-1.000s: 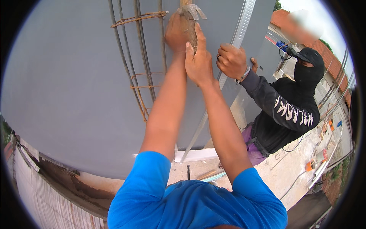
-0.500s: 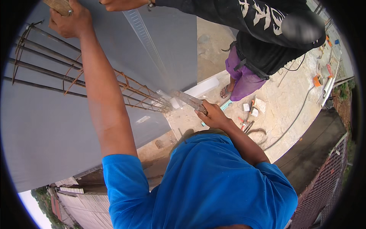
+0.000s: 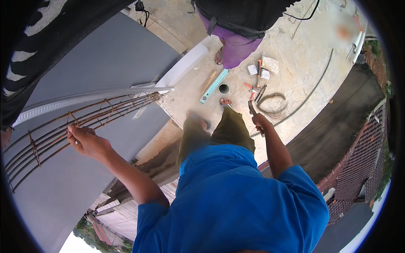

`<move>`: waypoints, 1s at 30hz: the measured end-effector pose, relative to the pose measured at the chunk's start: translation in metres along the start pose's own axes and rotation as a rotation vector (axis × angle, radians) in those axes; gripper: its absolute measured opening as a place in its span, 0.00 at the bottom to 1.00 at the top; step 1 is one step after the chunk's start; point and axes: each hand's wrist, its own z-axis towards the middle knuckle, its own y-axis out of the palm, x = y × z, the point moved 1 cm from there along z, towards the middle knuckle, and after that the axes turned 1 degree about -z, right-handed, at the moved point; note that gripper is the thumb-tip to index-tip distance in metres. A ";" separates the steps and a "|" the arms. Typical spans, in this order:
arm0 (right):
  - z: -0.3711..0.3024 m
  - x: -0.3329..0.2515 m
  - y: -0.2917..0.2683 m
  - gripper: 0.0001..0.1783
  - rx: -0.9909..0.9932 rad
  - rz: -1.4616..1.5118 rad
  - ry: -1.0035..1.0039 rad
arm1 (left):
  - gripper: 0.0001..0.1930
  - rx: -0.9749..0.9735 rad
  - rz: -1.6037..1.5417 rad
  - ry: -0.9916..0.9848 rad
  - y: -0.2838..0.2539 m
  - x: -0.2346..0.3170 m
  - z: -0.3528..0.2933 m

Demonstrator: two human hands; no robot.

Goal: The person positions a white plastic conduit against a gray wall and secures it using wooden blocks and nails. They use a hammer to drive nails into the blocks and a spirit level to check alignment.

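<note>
My left hand (image 3: pixel 87 142) is at the rusty rebar cage (image 3: pixel 107 110), its fingers curled together beside a stirrup. Whether they grip the steel or something small cannot be made out. A ring shows on one finger. My right hand (image 3: pixel 262 122), low at my right side, is closed around a short, narrow grey-brown bar-like tool (image 3: pixel 253 108), whose exact kind is unclear. Along the cage's far side lies a long pale slotted strip (image 3: pixel 63 106), reaching toward a co-worker's black sleeve (image 3: pixel 31 59). That person's hand is barely visible at the left rim.
A smooth grey wall (image 3: pixel 101 55) stands behind the cage. On the concrete floor lie a turquoise spirit level (image 3: pixel 214 86), pliers and other tools (image 3: pixel 255 90), coiled wire (image 3: pixel 273 105) and white blocks (image 3: pixel 270 64). A round pipe opening (image 3: pixel 224 89) is near my feet. The co-worker's purple trousers (image 3: pixel 240 48) are ahead.
My left hand has come down from the upper left, and the wooden piece it held no longer shows. My right hand and its tool have moved right, away from the cage's base. The view has shifted.
</note>
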 end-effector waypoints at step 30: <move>0.228 -0.056 0.166 0.16 -0.365 1.299 0.013 | 0.37 -1.562 1.074 -0.098 0.185 -0.971 -0.398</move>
